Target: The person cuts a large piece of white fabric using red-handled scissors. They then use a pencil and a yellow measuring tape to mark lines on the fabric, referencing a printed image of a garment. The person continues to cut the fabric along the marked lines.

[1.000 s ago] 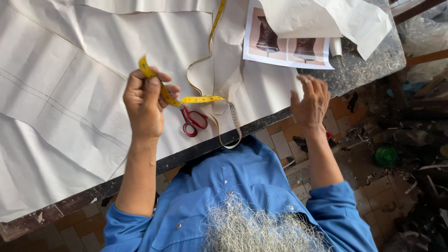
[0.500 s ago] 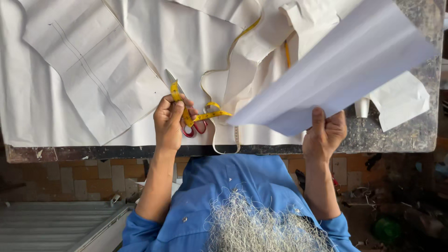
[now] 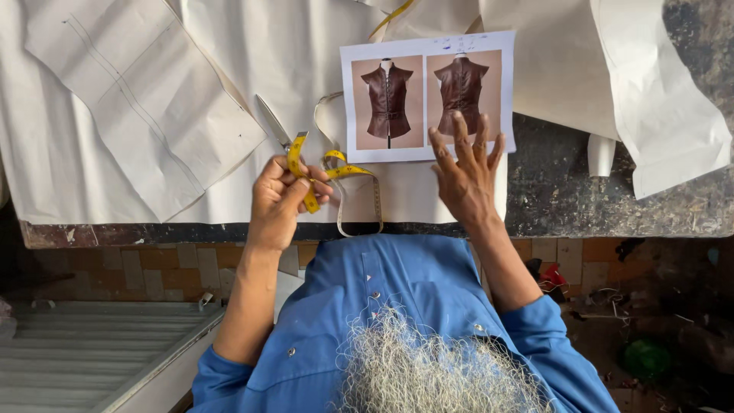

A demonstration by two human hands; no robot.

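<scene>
My left hand (image 3: 284,197) is closed around a yellow measuring tape (image 3: 336,172), whose loose end loops over the table's front edge. My right hand (image 3: 465,170) is open, fingers spread, resting on the lower edge of a printed sheet (image 3: 428,95) that shows two pictures of a dark brown sleeveless vest. The sheet lies flat on white pattern paper (image 3: 298,53) covering the table. A scissor blade (image 3: 272,120) sticks out just above my left hand; its handles are hidden behind the hand.
A cut paper pattern piece (image 3: 141,99) lies at the left. More white paper (image 3: 650,99) hangs over the right side on the dark stone tabletop (image 3: 566,191), beside a small white roll (image 3: 601,155). A corrugated sheet (image 3: 92,352) lies below left.
The large white sheet my right hand was lifting has gone to the right, uncovering the vest picture sheet. My right hand now rests open on that sheet. My left hand still holds the tape.
</scene>
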